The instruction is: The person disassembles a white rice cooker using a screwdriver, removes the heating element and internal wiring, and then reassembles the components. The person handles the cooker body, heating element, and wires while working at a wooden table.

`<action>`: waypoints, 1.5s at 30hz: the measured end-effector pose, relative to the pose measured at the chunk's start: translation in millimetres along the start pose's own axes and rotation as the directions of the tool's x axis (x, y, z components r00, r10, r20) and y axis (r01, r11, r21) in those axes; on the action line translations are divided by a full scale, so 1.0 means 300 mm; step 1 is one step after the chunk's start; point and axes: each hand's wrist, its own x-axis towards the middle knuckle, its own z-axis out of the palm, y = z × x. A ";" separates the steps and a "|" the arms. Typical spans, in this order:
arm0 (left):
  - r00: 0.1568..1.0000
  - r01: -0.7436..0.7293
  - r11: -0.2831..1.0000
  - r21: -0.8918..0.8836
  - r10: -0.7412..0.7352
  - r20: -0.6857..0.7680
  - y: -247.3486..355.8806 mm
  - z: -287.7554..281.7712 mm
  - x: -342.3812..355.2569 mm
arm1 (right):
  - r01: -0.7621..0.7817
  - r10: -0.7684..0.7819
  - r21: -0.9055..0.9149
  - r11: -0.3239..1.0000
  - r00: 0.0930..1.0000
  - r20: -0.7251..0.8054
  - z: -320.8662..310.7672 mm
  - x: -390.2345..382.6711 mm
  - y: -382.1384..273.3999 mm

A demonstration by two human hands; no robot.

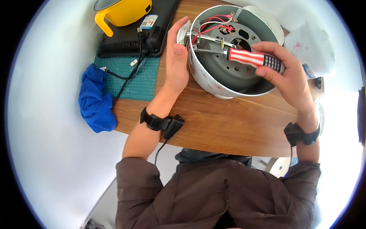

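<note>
A round white metal appliance housing [211,86] lies open on the desk, showing a grey perforated plate [238,32] and red and white wires [217,27]. My left hand [177,65] grips the white fitting [183,34] at the housing's left side, fingers behind it and thumb on it. My right hand [286,74] holds a screwdriver [248,57] with a striped handle, its shaft pointing left into that fitting. Whether the tip sits in a screw is too small to tell.
A yellow container [127,11] rests on a black appliance [114,47], with a cord across the green mat [133,86]. A blue cloth [93,97] lies at the wooden desk's [213,126] left edge. A white container [310,49] is at the back right.
</note>
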 end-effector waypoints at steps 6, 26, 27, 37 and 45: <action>1.000 0.021 0.999 0.049 -0.020 -0.019 0.005 0.013 -0.013 | -0.248 0.252 -0.061 0.967 0.966 0.065 -0.036 -0.006 -0.052; 0.998 -0.066 0.997 0.026 0.066 -0.008 -0.032 0.042 -0.040 | 0.094 -0.097 -0.322 0.942 0.995 0.006 -0.017 -0.002 0.032; 0.998 -0.065 0.998 0.023 0.066 -0.012 -0.033 0.043 -0.040 | 0.096 -0.098 -0.336 0.937 0.995 0.009 -0.016 -0.005 0.030; 0.998 -0.055 0.997 -0.055 0.053 -0.034 -0.018 0.055 -0.037 | 0.269 -0.280 -0.420 0.867 0.959 0.036 -0.013 -0.030 0.063; 1.000 -0.018 1.000 -0.003 0.018 -0.017 -0.011 0.054 -0.033 | 0.368 -0.395 -0.352 0.861 0.919 -0.005 -0.024 -0.024 0.079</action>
